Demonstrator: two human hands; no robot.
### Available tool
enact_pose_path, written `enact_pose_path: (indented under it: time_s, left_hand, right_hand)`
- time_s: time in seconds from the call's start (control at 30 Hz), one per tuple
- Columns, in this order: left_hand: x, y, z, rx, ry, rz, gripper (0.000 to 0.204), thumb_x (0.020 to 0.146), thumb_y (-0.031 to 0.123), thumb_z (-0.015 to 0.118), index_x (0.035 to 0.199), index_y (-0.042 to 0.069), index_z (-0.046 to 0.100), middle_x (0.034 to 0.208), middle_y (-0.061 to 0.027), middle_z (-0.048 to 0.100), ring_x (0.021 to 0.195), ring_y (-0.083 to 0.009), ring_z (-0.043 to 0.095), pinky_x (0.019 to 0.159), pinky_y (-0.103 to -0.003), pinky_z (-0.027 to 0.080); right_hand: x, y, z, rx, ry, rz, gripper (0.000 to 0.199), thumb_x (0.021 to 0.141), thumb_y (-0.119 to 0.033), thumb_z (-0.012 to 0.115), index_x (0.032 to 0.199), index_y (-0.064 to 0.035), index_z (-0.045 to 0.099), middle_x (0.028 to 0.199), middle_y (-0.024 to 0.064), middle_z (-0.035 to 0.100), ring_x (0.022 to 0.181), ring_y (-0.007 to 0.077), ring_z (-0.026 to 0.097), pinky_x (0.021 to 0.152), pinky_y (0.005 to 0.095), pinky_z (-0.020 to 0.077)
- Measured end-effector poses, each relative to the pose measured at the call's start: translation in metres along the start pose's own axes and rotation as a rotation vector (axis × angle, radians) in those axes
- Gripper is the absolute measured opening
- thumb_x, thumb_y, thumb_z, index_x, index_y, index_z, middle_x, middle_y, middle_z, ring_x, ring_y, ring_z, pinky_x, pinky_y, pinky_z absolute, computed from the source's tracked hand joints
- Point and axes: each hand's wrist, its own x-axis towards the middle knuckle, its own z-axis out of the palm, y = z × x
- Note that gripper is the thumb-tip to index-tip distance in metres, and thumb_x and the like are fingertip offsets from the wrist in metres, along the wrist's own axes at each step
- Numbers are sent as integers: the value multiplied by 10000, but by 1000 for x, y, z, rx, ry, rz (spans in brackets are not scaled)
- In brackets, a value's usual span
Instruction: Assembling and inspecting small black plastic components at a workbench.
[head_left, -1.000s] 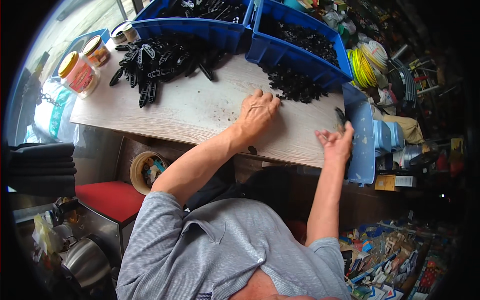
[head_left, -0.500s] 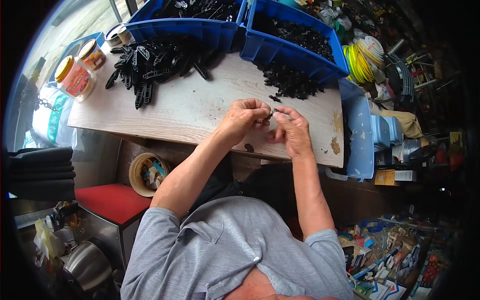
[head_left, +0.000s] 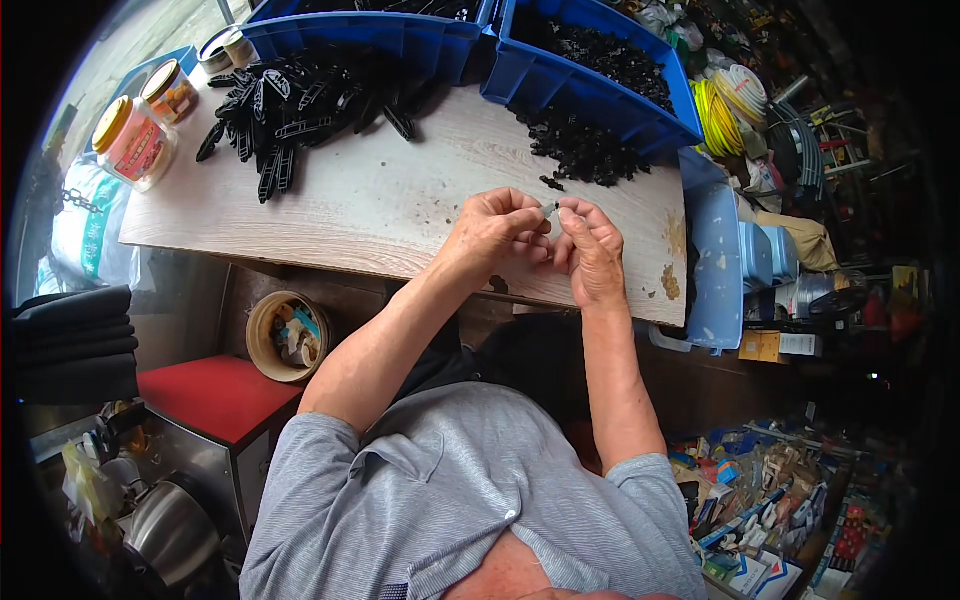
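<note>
My left hand (head_left: pixel 490 230) and my right hand (head_left: pixel 595 252) meet above the front edge of the wooden-topped table (head_left: pixel 385 215). A small pale grey piece (head_left: pixel 548 210) shows between their fingertips, pinched by the left thumb and forefinger; its kind is too small to tell. The right thumb and forefinger are closed at its other end, with a tiny dark spot there. Beyond my hands lies a heap of small black plastic parts (head_left: pixel 585 150), with one loose black part (head_left: pixel 551 183) nearest to them. Long black slotted plastic pieces (head_left: pixel 285 115) are piled at the left.
Two blue crates (head_left: pixel 360 35) (head_left: pixel 600 85) of black parts stand along the back. Lidded jars (head_left: pixel 135 145) stand at the left edge. Below are a round bin (head_left: pixel 262 340) and a red-topped cabinet (head_left: pixel 215 398). Pale blue plastic bins (head_left: pixel 712 255) adjoin the right edge.
The view has shifted slightly. My fingertips have turned, and the pale grey piece now shows between them. Both hands stay close together over the table's front edge.
</note>
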Motion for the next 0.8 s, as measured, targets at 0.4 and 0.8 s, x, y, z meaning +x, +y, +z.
enact_pose_path:
  time_s: [0.4,0.8]
  left_hand:
    - [3,15,-46,1214,408,719,217,895,173,698,1103,113,691,857,-36,698,684,-166,640,637,-318,513]
    - [-17,76,-96,1878,670,852,215,823,197,741,976,94,631,931,-90,653,881,-305,614,735,-412,515]
  right_hand:
    - [-1,4,-2,3,-69,31,148,908,-178,724,969,-66,648,549,29,556,514,151,620,490,331,574]
    - [-1,2,0,2,3,62,178,915,-215,720,971,-76,624,542,39,559,546,180,664,468,360,599]
